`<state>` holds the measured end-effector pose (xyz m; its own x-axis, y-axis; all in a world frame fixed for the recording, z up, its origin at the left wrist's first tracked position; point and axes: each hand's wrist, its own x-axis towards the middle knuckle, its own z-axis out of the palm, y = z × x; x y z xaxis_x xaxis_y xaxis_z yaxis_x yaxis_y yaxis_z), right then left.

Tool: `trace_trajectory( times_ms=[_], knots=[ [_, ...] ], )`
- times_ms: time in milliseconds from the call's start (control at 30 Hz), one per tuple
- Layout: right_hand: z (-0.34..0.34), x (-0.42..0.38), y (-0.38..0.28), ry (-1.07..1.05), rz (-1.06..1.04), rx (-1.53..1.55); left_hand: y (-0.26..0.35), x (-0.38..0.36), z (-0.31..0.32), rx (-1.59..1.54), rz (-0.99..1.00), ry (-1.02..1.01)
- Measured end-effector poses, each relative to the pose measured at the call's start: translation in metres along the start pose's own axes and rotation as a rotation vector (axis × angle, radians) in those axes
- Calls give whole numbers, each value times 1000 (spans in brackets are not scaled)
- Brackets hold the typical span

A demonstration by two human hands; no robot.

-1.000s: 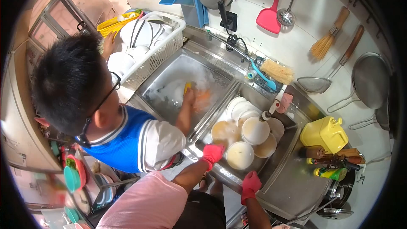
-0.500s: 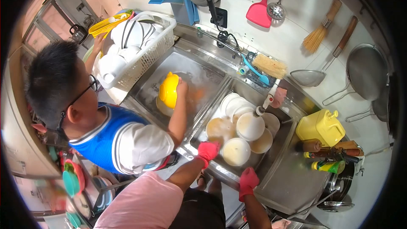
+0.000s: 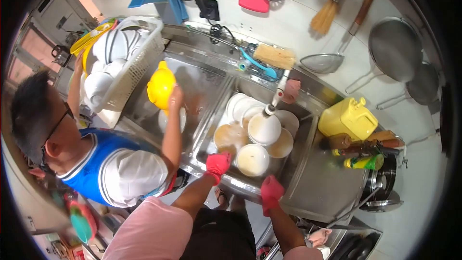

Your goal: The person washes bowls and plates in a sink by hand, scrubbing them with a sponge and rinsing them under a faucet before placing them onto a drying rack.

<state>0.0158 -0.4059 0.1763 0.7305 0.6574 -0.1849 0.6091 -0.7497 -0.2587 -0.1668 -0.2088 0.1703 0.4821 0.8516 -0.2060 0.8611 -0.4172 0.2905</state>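
Observation:
My left hand (image 3: 219, 165), in a pinkish-red rubber glove, is at the front edge of the right sink basin (image 3: 301, 163), fingers curled in with nothing visible in them. To its right, my gloved right hand (image 3: 272, 192) is a loose fist against the same edge. Between and beyond them, a white bowl (image 3: 252, 160) with cloudy liquid is nearest. Behind it stand another white bowl (image 3: 264, 130) under the faucet (image 3: 275, 102), a bowl of brownish liquid (image 3: 230, 137) and several stacked white plates (image 3: 236, 106). Neither hand touches the dishes.
On the left, another person (image 3: 120, 163) holds a yellow vessel (image 3: 162, 84) over the left basin (image 3: 207, 74), above a white bowl (image 3: 172, 120). A white basket (image 3: 130, 74) of dishes stands behind. Right of the sink are a yellow jug (image 3: 346, 119) and bottles; strainers (image 3: 395, 43) hang on the wall.
The view has shifted to the right, so everything appears further left. The other person has raised the yellow vessel away from the white bowl below. My hands stay at the sink edge.

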Motion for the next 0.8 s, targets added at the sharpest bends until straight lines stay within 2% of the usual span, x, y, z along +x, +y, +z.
trace_trajectory(
  times_ms=[233,433,800],
  knots=[
    [5,0,3,13,1,-12,-2,0,5,-1,77,154],
    [8,0,1,-16,23,-15,-2,1,3,-17,27,129],
    [5,0,-1,15,6,-4,-7,1,13,35,67,164]
  ],
)
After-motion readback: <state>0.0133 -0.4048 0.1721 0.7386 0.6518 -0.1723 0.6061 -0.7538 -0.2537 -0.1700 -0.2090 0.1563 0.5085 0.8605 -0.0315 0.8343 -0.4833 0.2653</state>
